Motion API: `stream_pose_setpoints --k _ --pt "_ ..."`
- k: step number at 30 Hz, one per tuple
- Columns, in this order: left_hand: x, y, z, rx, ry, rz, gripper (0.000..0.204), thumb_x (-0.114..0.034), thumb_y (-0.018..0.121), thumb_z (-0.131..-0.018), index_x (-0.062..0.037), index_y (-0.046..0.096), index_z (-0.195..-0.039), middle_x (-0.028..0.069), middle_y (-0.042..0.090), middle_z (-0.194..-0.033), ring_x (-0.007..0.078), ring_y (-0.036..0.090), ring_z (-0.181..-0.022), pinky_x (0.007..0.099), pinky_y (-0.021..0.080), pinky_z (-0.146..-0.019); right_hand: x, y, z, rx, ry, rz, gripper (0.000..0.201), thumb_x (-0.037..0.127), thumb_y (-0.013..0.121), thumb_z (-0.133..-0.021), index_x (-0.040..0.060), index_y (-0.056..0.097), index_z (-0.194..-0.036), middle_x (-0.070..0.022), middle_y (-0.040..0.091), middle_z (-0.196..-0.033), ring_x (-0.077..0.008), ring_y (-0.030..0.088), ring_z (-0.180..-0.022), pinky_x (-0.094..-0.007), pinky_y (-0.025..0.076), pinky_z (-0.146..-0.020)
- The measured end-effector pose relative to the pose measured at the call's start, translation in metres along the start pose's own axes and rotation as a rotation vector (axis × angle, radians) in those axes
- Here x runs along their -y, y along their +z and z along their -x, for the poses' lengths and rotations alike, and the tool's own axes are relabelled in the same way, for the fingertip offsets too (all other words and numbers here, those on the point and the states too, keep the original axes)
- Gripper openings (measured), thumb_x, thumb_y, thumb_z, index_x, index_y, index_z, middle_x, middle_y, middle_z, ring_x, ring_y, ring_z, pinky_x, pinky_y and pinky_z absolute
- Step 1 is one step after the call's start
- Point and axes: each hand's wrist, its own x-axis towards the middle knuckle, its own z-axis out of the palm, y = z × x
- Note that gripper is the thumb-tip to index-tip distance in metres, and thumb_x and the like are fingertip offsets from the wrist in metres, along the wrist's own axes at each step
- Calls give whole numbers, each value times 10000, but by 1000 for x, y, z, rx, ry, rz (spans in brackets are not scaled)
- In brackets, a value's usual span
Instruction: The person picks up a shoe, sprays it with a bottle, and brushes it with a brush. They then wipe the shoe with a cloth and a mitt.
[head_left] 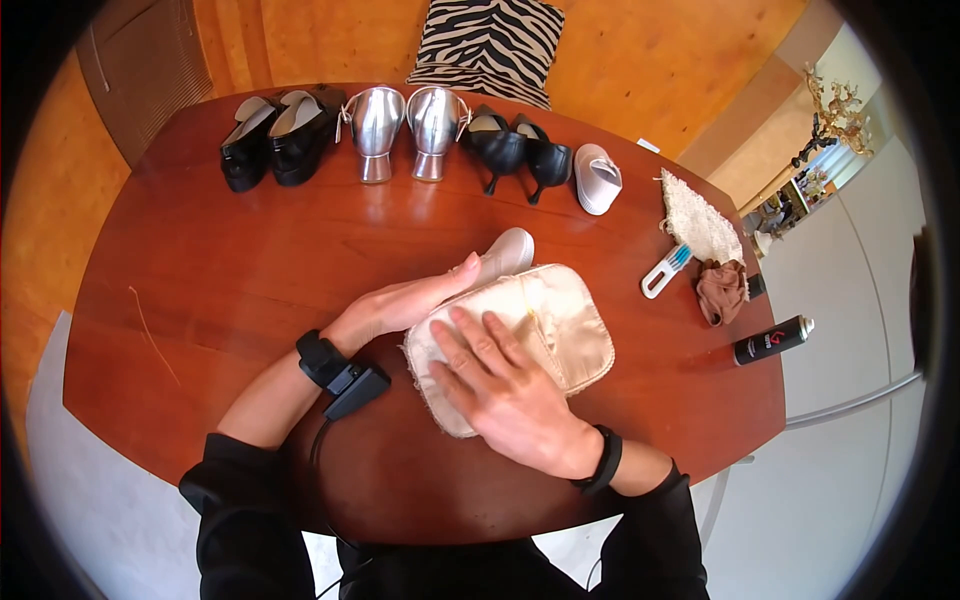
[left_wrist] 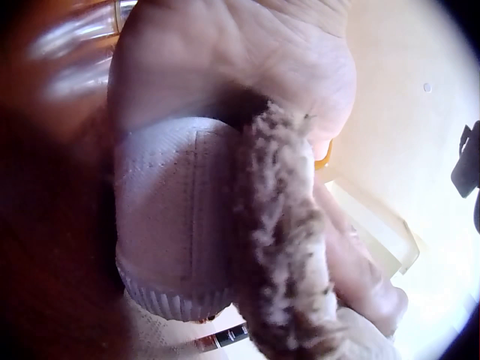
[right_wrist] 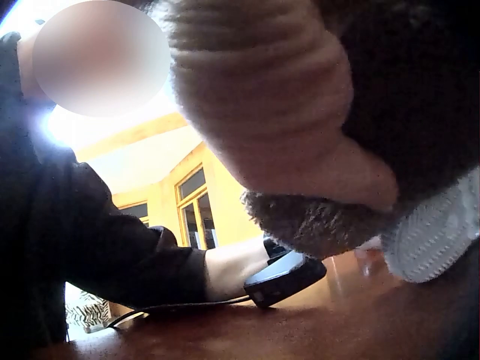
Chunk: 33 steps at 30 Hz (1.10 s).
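My left hand [head_left: 418, 298] holds a white slip-on shoe [head_left: 510, 252] over the middle of the table, thumb along its side and the other fingers hidden. The left wrist view shows the shoe's heel [left_wrist: 161, 210] with its ribbed sole edge. A cream cloth pad [head_left: 575, 335], smooth on top and fuzzy underneath [left_wrist: 277, 225], lies against the shoe and covers much of it. On the pad's smooth face rests my right hand [head_left: 505, 390], its fingers spread and fairly straight. The shoe's patterned sole [right_wrist: 431, 244] shows in the right wrist view.
Along the table's far edge stand black loafers [head_left: 270, 135], silver heeled shoes [head_left: 402, 125], black heels [head_left: 520, 150] and a single white shoe [head_left: 598, 180]. At right are a fuzzy cloth [head_left: 700, 215], a brush [head_left: 666, 272], a brown cloth [head_left: 722, 293] and a black spray can [head_left: 772, 341].
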Motion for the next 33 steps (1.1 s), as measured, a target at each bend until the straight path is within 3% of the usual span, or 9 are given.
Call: stream_pose_setpoints --k 1,3,7,14,19,21,28,30,33 --pt "-5 1 2 0 -1 0 678 -551 191 -958 -34 378 -1355 96 468 -1293 145 452 -1156 291 380 -984 1 -2 0 9 -21 2 333 130 586 -685 38 652 -998 -151 510 -1269 -325 407 -1255 -467 309 -1056" --pt "-15 2 5 91 1 -91 761 -564 149 -953 51 262 -1388 158 304 -1422 218 294 -1301 312 269 -1075 2 -6 1 10 -55 -7 290 148 579 -696 43 673 -950 -131 539 -1234 -316 430 -1233 -473 310 -1052" --pt "-10 0 3 87 24 -66 743 -560 141 -955 27 285 -1387 153 342 -1401 213 334 -1281 312 294 -1063 -7 -14 2 -30 -40 -52 204 150 585 -698 64 698 -844 -71 582 -1164 -291 461 -1201 -492 302 -1052" --pt "-1 -2 -1 91 18 -20 733 -574 129 -947 -21 296 -1399 112 404 -1369 180 401 -1233 308 326 -1038 -43 -31 6 13 80 -34 163 127 601 -674 74 683 -805 -69 585 -1138 -292 468 -1188 -500 307 -1041" --pt "-3 2 1 29 73 -52 740 -580 130 -945 -20 301 -1397 110 404 -1371 176 384 -1244 313 316 -1044 -7 -15 1 10 -28 -36 154 144 600 -682 68 678 -792 -92 581 -1166 -292 458 -1202 -492 314 -1036" --pt "-10 3 4 41 -20 -65 752 -576 133 -948 14 347 -1362 119 440 -1335 172 435 -1188 294 354 -1012 6 -8 -3 10 -89 -18 140 166 590 -687 62 667 -738 -107 582 -1178 -286 457 -1206 -487 309 -1041" --pt "-1 2 -2 94 16 15 765 -580 134 -946 29 343 -1358 126 416 -1353 180 414 -1205 295 341 -1023 9 1 -1 -46 -50 -27 126 169 604 -663 59 659 -693 -94 596 -1152 -287 469 -1194 -486 317 -1037" --pt "10 1 -7 33 77 -97 783 -595 130 -938 32 342 -1357 128 387 -1371 187 377 -1237 308 329 -1034 5 -12 0 -32 -16 -31 130 160 608 -658 53 662 -707 -89 598 -1147 -290 473 -1190 -487 328 -1028" --pt "-17 7 6 113 -1 -117 807 -611 121 -928 37 333 -1360 131 369 -1377 202 343 -1263 320 299 -1055 -8 -18 2 -58 54 -11 135 135 610 -649 40 662 -730 -83 600 -1139 -297 481 -1181 -490 349 -1012"
